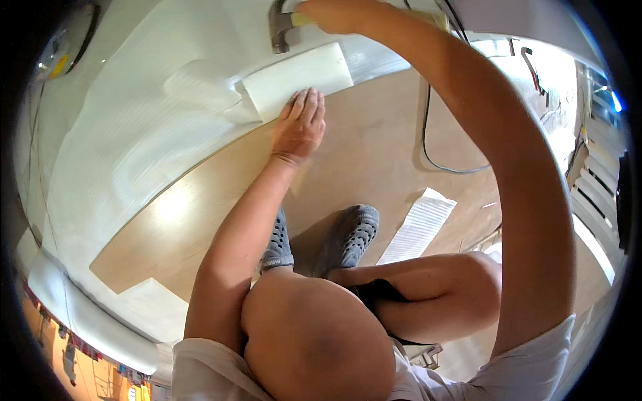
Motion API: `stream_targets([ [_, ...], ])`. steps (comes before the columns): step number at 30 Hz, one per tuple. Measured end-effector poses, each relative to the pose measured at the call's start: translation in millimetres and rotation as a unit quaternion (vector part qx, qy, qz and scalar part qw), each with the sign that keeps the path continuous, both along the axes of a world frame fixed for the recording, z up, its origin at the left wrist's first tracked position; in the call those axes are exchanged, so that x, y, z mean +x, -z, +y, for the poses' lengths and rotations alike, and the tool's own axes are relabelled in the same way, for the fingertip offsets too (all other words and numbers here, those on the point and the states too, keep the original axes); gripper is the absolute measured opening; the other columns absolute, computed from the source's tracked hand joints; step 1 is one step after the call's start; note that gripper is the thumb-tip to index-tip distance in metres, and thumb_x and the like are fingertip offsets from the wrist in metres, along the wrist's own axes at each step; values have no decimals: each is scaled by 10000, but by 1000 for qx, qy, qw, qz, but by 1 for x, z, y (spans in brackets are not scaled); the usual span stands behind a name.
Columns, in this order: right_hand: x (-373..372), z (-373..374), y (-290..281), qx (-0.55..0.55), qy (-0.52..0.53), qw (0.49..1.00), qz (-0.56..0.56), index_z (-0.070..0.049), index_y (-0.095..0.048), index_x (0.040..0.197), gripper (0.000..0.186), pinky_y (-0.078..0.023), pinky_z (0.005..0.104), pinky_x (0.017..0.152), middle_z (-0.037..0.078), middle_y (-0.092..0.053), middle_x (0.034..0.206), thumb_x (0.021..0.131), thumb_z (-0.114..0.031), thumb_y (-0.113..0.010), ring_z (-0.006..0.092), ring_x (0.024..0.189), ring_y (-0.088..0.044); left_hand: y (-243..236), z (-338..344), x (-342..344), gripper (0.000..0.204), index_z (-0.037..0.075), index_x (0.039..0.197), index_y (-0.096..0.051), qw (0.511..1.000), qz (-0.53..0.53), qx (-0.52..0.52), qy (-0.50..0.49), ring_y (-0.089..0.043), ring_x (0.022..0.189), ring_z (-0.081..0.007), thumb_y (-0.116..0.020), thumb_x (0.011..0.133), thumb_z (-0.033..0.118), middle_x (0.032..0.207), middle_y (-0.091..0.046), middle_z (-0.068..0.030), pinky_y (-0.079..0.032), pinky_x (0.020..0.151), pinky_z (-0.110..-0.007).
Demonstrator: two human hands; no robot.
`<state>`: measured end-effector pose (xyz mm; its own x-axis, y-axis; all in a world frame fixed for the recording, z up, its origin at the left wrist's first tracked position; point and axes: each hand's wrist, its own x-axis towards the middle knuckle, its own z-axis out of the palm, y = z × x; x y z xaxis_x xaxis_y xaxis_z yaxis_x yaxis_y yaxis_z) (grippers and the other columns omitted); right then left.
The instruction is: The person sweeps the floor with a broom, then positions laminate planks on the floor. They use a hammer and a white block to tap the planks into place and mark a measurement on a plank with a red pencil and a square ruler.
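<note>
Lower centre, nearest: grey perforated clogs (354, 234), two, standing on a tan, curved-edged wooden board (374, 140), one. Right of the clogs, one narrow white ribbed strip (421, 224), lying flat; lower left, one white angular sheet (150, 307) at the board's corner. Right of centre, one looped black cord (426, 140). Upper centre, left hand (301, 130), one: fingers straight and together, gripping nothing, tips laid on the near edge of a flat white rectangular piece (294, 77), one, at the board's far edge. Beyond and to the left, translucent white ribbed sheeting (147, 120), one visible expanse. Top edge, farthest: right hand (341, 15), one, partly cropped, fingers wrapped about the yellow handle of a grey-metal-headed hammer (279, 33), one, its head near the piece's upper-left edge; height above it indeterminable. Step in hand, as judged: steadying the piece while placing the hammer. The next move seemingly calls for a firm left hand, fingers clear of the head.
</note>
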<state>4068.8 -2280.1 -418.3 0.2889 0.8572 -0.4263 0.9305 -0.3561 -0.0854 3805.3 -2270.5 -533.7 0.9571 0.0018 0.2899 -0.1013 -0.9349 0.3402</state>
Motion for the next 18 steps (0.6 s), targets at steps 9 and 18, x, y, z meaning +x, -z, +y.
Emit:
stream_targets([
  [9,-134,-225,-24,82,309,940,121,-104,-561,1144,280,-517,512,569,211,-666,787,893,-209,-627,418,685,-660,4,3,12,462,2,1348,-547,998,-10,-62,4,-463,1325,-340,-587,903,121,1412,-506,-157,-365,1150,-448],
  [18,-364,-414,-2,87,638,760,86,-42,-576,1119,328,-491,503,859,216,-588,1139,866,-213,-696,441,1046,-572,-25,57,79,708,81,1455,-446,996,30,51,68,-403,1375,-374,-732,853,319,1492,-418,-203,-329,1162,-508],
])
